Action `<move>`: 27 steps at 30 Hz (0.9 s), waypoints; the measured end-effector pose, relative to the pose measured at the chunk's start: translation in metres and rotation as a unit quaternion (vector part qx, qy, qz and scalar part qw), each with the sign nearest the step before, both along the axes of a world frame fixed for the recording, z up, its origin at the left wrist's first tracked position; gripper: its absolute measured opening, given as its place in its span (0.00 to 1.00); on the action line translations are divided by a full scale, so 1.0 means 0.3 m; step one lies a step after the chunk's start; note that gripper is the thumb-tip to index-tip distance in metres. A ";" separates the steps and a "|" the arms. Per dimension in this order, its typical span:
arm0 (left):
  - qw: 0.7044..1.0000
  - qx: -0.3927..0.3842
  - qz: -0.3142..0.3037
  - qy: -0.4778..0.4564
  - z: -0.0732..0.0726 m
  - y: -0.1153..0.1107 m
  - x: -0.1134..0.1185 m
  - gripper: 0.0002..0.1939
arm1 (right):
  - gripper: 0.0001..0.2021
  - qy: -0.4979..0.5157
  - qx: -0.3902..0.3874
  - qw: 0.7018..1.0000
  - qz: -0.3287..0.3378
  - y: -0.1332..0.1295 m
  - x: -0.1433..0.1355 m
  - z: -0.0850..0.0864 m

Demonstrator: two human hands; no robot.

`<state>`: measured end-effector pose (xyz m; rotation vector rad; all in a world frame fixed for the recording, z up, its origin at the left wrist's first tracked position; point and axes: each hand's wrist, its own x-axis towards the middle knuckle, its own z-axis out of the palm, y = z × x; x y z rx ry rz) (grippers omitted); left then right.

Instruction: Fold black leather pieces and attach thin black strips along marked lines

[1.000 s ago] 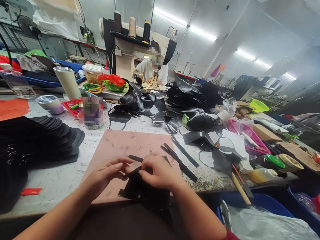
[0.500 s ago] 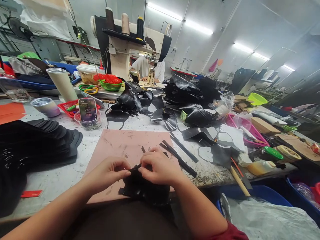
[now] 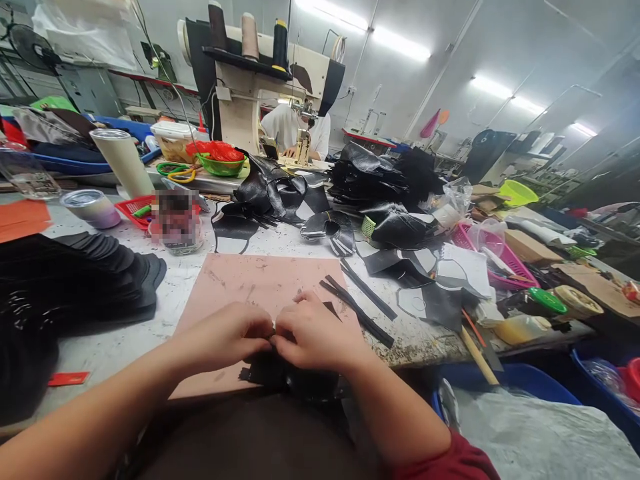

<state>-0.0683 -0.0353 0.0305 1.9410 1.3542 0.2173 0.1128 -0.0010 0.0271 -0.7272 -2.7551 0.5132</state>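
A black leather piece (image 3: 313, 381) hangs over the near edge of the pink board (image 3: 235, 283). My left hand (image 3: 235, 337) pinches its upper edge, fingertips pressed together. Right beside it, my right hand (image 3: 313, 333) grips the same edge, and the fingertips of both hands nearly meet. The part between the fingers is mostly hidden. Black strips (image 3: 357, 312) lie on the board's right side and beyond it.
Stacked black pieces (image 3: 80, 287) cover the table's left. Behind the board are more leather pieces (image 3: 275, 190) and a sewing machine (image 3: 240, 100), with a person (image 3: 295, 130) behind it. A wooden-handled tool (image 3: 479, 357) lies at the right edge.
My left hand has moved right, closer to my right hand, and the leather's upper edge is now more covered by the fingers. The view has shifted slightly.
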 end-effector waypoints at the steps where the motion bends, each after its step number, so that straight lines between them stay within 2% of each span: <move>1: 1.000 0.005 0.003 0.012 0.000 0.002 0.004 0.05 | 0.05 -0.001 -0.008 1.000 0.000 0.006 0.007 0.001; 6: 1.000 -0.018 -0.003 0.021 -0.007 0.015 0.000 0.08 | 0.05 -0.004 -0.053 0.998 -0.031 0.051 0.054 -0.010; 12: 0.999 -0.040 -0.036 -0.005 0.006 0.028 0.004 0.12 | 0.05 -0.001 -0.060 0.997 -0.038 0.061 0.058 -0.024; 16: 0.997 -0.037 -0.070 -0.021 0.004 0.035 0.013 0.14 | 0.05 -0.010 -0.056 0.997 -0.049 0.050 0.051 -0.009; 19: 0.997 -0.005 -0.081 0.003 0.005 0.036 0.027 0.14 | 0.05 -0.027 -0.042 0.997 -0.059 0.038 0.045 0.011; 23: 0.996 0.057 -0.037 0.052 0.001 0.037 0.049 0.11 | 0.06 -0.033 -0.030 0.996 -0.073 0.030 0.040 0.026; 27: 0.999 0.026 0.006 -0.020 -0.024 0.045 0.047 0.10 | 0.06 -0.015 -0.081 0.993 -0.081 0.040 0.059 0.029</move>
